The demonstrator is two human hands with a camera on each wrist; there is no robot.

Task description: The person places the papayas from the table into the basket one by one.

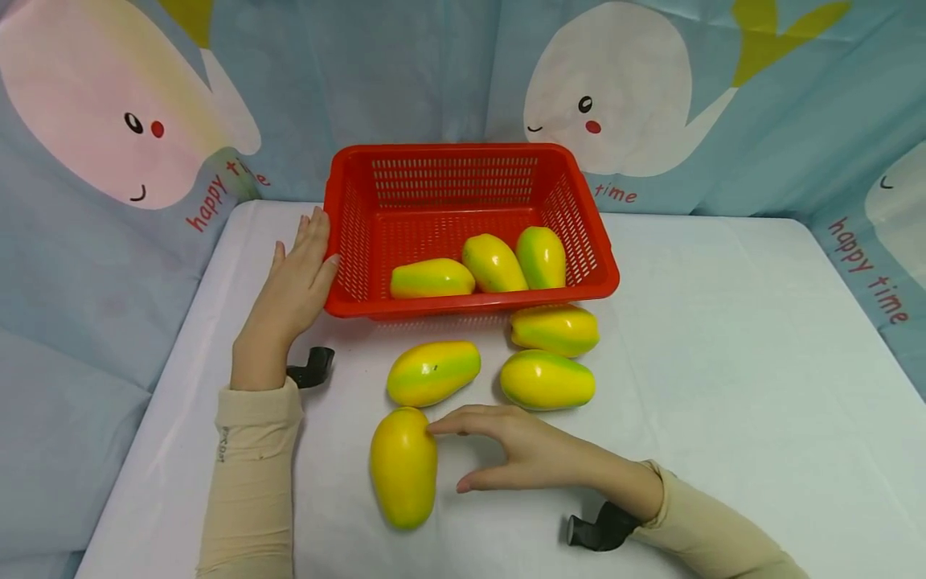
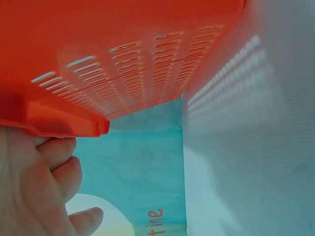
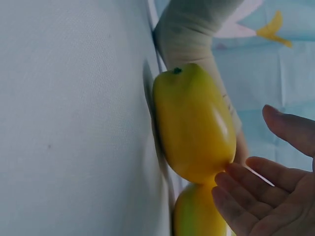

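A yellow papaya (image 1: 403,468) lies on the table, lengthwise toward me. My right hand (image 1: 531,450) is just to its right, thumb and fingers spread apart, the fingertips at the papaya's upper right side. In the right wrist view the fingertips meet or nearly meet the papaya (image 3: 194,123); the palm holds nothing. My left hand (image 1: 292,281) rests with extended fingers along the left side of a red plastic basket (image 1: 473,304). In the left wrist view, the left hand's fingers (image 2: 64,174) lie under the basket's rim (image 2: 64,129).
Three yellow-green papayas (image 1: 494,264) lie inside the basket along its near side. Beyond the yellow one, another papaya (image 1: 434,374) lies crosswise. Two more (image 1: 547,380) lie to the right, below the basket's front rim. A whale-printed curtain (image 1: 419,72) hangs behind the white table (image 1: 723,362).
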